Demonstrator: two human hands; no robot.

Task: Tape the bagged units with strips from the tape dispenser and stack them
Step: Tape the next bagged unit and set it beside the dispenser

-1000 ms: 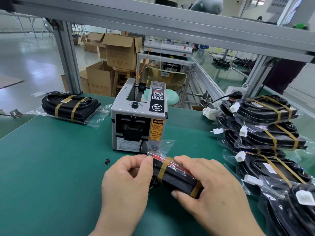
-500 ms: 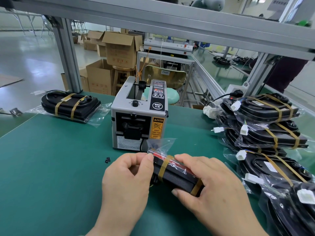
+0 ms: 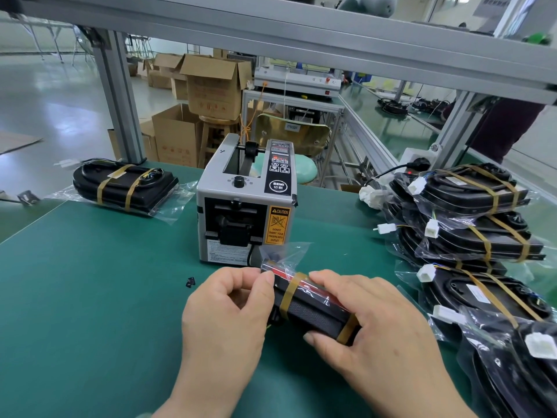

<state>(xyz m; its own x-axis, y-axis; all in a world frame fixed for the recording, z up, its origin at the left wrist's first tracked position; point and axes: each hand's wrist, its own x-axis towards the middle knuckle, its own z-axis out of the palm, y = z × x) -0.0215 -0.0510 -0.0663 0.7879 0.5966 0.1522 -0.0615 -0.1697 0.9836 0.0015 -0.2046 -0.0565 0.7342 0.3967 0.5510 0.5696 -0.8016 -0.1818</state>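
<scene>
Bagged unit (image 3: 313, 309) was held in both hands.
The left hand (image 3: 223, 315) pinched its bag end; the right hand (image 3: 376, 333) gripped its taped body, just in front of the tape dispenser (image 3: 244, 206).

Left hand (image 3: 224, 321), right hand (image 3: 370, 336): bare, short plain nails, bare wrists.

The dispenser (image 3: 245, 203) carries a round black badge (image 3: 278, 185) on its top panel reading "SEMI" over "切割". On its front a yellow label (image 3: 276, 225) reads "CAUTION" and "DO NOT INSERT YOUR FINGERS INTO OUTLET". A white sticker (image 3: 291, 127) on the chair (image 3: 313, 140) behind bears a number beginning "275", the rest unclear. Red print on the boxes (image 3: 211, 86) is too small to read.
</scene>
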